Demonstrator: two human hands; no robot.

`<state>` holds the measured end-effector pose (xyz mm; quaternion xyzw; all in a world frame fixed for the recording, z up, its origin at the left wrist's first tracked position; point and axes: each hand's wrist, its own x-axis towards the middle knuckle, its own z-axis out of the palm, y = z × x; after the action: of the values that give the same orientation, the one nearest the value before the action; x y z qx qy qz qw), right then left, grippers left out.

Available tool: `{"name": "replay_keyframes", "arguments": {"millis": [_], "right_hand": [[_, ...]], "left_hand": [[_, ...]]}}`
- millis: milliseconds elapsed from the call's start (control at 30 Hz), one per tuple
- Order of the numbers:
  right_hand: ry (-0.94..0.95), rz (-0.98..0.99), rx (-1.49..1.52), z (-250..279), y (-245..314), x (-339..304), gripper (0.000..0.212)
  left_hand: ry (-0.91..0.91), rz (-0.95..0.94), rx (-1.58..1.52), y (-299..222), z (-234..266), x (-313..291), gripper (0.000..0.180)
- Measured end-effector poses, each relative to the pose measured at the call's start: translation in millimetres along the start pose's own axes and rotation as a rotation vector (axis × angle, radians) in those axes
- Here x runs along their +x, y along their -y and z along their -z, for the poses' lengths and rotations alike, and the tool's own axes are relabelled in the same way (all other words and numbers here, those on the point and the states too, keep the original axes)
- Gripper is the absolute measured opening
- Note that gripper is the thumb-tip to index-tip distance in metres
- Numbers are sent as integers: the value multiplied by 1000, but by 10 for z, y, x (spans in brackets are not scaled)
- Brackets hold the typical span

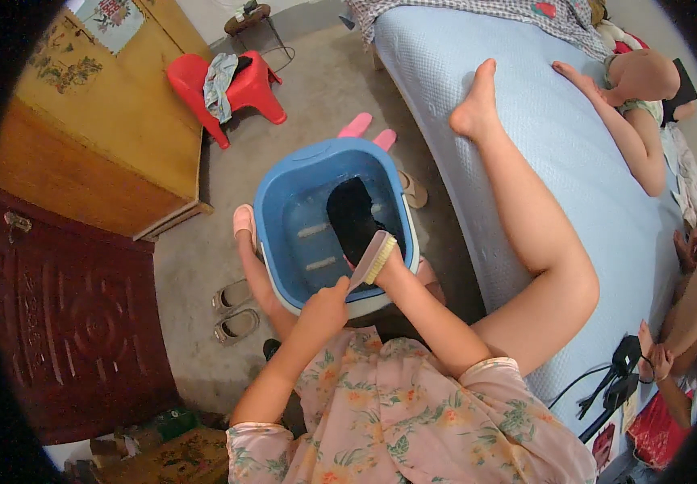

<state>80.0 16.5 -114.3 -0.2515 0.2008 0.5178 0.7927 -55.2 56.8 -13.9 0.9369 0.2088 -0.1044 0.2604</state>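
My left hand (327,308) is closed around the handle of a scrubbing brush (374,252) with pale bristles, held over the near side of a blue plastic basin (280,181). The bristles face my right wrist. My right hand (390,273) reaches over the basin's near rim to a black shoe (350,211) and appears to hold it at its near end. Its fingers are hidden behind the brush and by the shoe. Shallow water seems to cover the basin's bottom, where pale raised strips show.
A bed (429,64) with a light blue cover runs along the right, with a bent bare leg (538,234) and other people on it. At left stand a yellow cabinet (114,137), a red chair (244,89) and a dark red door (82,315). Beige shoes (237,327) lie beside the basin.
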Motion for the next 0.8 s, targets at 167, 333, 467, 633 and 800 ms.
{"name": "replay_keyframes", "arguments": {"millis": [167, 333, 467, 633, 800], "right_hand": [[-35, -41, -11, 16, 53, -23, 31], [-161, -97, -32, -174, 109, -210, 41], [-141, -132, 32, -133, 125, -178, 42], [-180, -130, 77, -69, 112, -115, 43], [-176, -120, 133, -84, 98, -131, 45]], "left_hand": [[-39, 99, 149, -23, 102, 70, 22], [-57, 94, 252, 77, 98, 281, 23], [-84, 129, 318, 131, 109, 579, 18], [-13, 198, 312, 375, -42, 1108, 15], [-111, 306, 300, 534, -212, 1586, 15]]}}
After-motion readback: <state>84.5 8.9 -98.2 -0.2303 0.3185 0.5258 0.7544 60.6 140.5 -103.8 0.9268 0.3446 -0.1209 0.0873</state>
